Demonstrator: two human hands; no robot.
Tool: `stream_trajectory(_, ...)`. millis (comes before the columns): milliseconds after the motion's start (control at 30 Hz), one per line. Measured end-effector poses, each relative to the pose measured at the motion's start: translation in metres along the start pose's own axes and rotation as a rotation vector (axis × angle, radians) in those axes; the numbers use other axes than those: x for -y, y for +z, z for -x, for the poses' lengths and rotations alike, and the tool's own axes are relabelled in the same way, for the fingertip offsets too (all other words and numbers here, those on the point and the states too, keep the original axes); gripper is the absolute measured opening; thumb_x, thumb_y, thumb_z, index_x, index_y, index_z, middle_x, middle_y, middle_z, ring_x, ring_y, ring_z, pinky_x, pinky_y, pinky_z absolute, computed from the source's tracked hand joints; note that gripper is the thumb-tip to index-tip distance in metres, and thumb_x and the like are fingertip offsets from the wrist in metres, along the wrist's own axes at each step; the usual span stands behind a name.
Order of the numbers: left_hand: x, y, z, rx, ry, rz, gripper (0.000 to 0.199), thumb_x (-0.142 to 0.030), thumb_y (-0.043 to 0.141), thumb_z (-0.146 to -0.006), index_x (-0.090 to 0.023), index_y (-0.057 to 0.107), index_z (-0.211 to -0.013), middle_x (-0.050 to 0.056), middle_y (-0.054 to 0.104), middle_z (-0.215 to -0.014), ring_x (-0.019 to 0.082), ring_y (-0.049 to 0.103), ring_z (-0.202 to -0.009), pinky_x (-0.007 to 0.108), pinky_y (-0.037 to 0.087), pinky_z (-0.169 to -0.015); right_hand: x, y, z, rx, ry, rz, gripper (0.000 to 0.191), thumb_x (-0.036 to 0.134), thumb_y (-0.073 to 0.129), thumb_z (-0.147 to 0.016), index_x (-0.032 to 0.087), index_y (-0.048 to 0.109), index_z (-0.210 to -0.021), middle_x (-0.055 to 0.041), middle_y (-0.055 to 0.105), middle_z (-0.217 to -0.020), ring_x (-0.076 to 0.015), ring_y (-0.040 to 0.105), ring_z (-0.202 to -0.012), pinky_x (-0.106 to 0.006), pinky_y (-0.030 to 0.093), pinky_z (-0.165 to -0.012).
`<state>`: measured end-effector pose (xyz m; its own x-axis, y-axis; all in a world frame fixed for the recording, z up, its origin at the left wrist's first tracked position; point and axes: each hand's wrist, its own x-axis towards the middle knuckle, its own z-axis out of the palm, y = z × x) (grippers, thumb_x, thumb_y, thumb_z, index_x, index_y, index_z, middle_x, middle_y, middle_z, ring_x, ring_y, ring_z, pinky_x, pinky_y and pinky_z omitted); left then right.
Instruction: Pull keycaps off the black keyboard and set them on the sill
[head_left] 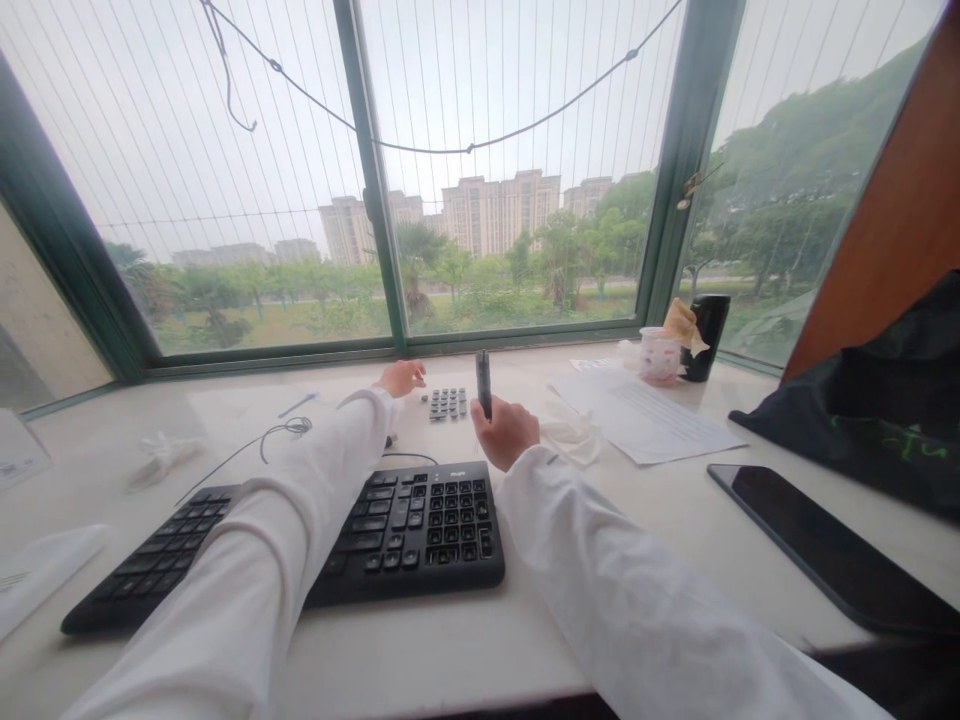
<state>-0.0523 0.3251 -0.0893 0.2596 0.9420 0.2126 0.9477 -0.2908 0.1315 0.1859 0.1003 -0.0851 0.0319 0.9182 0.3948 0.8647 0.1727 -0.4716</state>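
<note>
A green-framed window (379, 200) stands behind a glossy white counter (420, 660), with trees and pale buildings outside. Through the head view I see the black plastic keyboard (465, 580) lying flat; at its right end, the number block shows square sockets that look uncapped. Beyond it, small grey keycap-like pieces (448, 405) sit in a rough grid, between the 2 hands.

My right hand (510, 432) is closed around a dark, slim cylindrical tool (484, 385), held nearly upright. My left hand (401, 378) reaches to the grid's left side, fingers extended; I cannot tell whether they pinch anything.

With pieces this small, I judge that light fingertip contact suits best, wrist raised and tool tip directed away from the rows. The white left sleeve (255, 560) crosses the keyboard, so lifting that forearm before any sideways move would avoid dragging across keys or the thin black cable (289, 428).

On the right, the crumpled white tissue (570, 435) and printed paper (652, 415) limit a low sweep. The black phone-like slab (817, 540) borders the right forearm's side, near the counter's front edge. The bare strip in front of the keyboard offers more room.
</note>
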Motion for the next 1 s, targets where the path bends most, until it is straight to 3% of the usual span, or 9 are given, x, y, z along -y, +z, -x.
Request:
stream_trajectory(267,0.011,0.003,0.005,0.012,-0.001,0.064,0.024,-0.037,0.067,-0.079,-0.021,0.068,-0.097,0.002,0.072,-0.105,0.012,0.067,-0.060,0.028,0.050,-0.074,-0.003,0.002,-0.002,-0.011,-0.019,-0.007,0.051,0.050,0.024,-0.098,0.024,0.068,-0.100,-0.0074,0.072,-0.084,-0.0223,0.065,-0.077,-0.031,0.042,-0.068)
stream_trajectory(533,0.020,0.005,0.003,0.035,-0.011,0.104,0.039,-0.043,0.077,-0.069,-0.024,0.067,-0.101,0.002,0.073,-0.104,0.012,0.068,-0.060,0.027,0.050,-0.071,-0.002,0.001,-0.002,-0.010,-0.005,0.025,0.049,0.049,0.026,-0.098,0.024,0.069,-0.100,-0.0074,0.072,-0.085,-0.0240,0.065,-0.081,-0.032,0.042,-0.070)
stream_trajectory(767,0.025,0.011,0.004,0.109,-0.003,0.156,0.034,-0.041,0.071,-0.076,-0.022,0.067,-0.104,0.002,0.074,-0.102,0.010,0.067,-0.062,0.023,0.050,-0.068,-0.002,0.000,-0.001,0.000,-0.017,-0.008,0.052,0.050,0.023,-0.098,0.023,0.068,-0.099,-0.0077,0.071,-0.084,-0.0221,0.065,-0.076,-0.030,0.041,-0.066)
stream_trajectory(1000,0.023,0.004,0.009,0.125,0.070,0.123,0.035,-0.043,0.066,-0.079,-0.025,0.069,-0.109,0.003,0.072,-0.106,0.009,0.063,-0.056,0.026,0.051,-0.074,-0.001,0.000,-0.001,0.004,-0.011,0.009,0.051,0.049,0.025,-0.099,0.023,0.068,-0.098,-0.0078,0.071,-0.084,-0.0222,0.065,-0.077,-0.030,0.041,-0.067)
